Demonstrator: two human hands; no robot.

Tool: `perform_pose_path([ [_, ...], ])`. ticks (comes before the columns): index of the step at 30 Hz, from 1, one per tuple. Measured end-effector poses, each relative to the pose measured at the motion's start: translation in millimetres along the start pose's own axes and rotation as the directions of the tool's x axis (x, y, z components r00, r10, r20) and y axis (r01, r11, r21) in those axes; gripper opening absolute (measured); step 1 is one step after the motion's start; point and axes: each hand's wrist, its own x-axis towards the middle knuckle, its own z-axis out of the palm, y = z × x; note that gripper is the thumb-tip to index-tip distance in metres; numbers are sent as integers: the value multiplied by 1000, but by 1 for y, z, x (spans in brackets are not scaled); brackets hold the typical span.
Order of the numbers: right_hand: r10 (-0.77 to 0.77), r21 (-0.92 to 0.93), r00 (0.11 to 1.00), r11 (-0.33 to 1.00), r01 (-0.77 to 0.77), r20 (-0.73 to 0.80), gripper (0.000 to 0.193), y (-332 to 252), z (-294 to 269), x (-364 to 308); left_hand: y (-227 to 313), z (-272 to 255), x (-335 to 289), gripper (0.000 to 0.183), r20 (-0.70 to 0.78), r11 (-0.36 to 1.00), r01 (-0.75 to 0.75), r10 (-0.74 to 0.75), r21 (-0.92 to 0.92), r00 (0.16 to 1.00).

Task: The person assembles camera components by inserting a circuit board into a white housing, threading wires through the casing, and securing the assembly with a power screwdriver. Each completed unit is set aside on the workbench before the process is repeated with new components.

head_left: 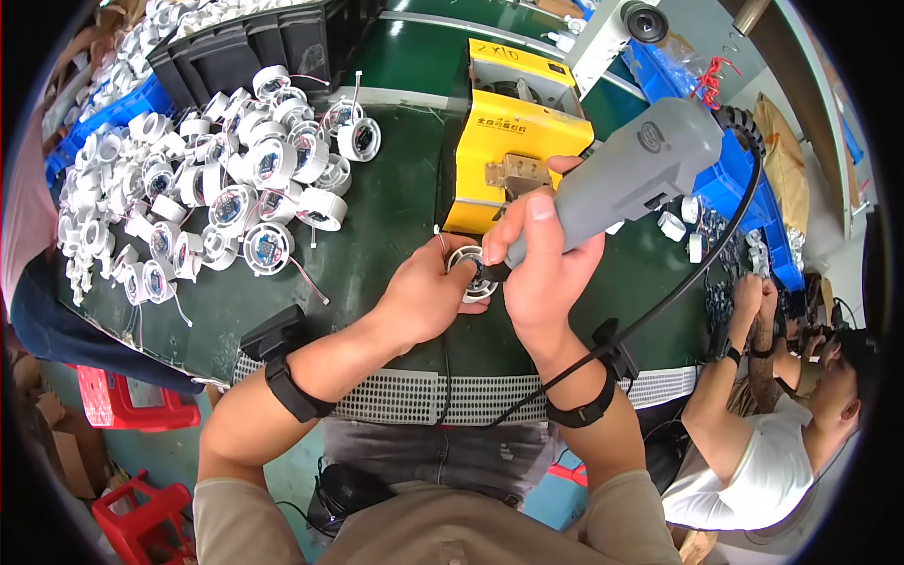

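Observation:
My left hand (pixel 421 290) is closed round a round white plastic housing (pixel 471 294) with a dark circuit board inside, held low over the green table. In my right hand (pixel 549 273) is a grey electric screwdriver (pixel 633 169), tilted, with its black tip pointing down at the housing; the bit's end is hidden by my fingers. A short white-tipped wire stands up beside my left fingers. Just beyond both hands is a yellow screw feeder (pixel 513 132) with a metal outlet on its near side.
A heap of white housings (pixel 273 165) with wires covers the table's left. Behind it stands a black crate (pixel 254 56). Blue bins (pixel 725 184) line the right, where a co-worker (pixel 753 443) works. The screwdriver's black cable (pixel 692 278) crosses my right forearm. Red stools (pixel 132 400) stand at lower left.

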Motion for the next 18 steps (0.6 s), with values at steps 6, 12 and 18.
perform_pose_path([
  [6, -21, -37, 998, 999, 23, 51, 30, 4, -3, -2, 4, 2, 1, 30, 10, 999, 5, -6, 42, 1000],
  [12, -40, 61, 973, 998, 27, 227, 49, 5, -5, -5, 5, -20, -3, 28, 60, 977, -83, 73, 195, 996],
  [18, -86, -425, 979, 905, 0, -183, 35, 8, -96, 24, 44, -89, 11, 41, -263, 519, -187, 672, 834, 693],
])
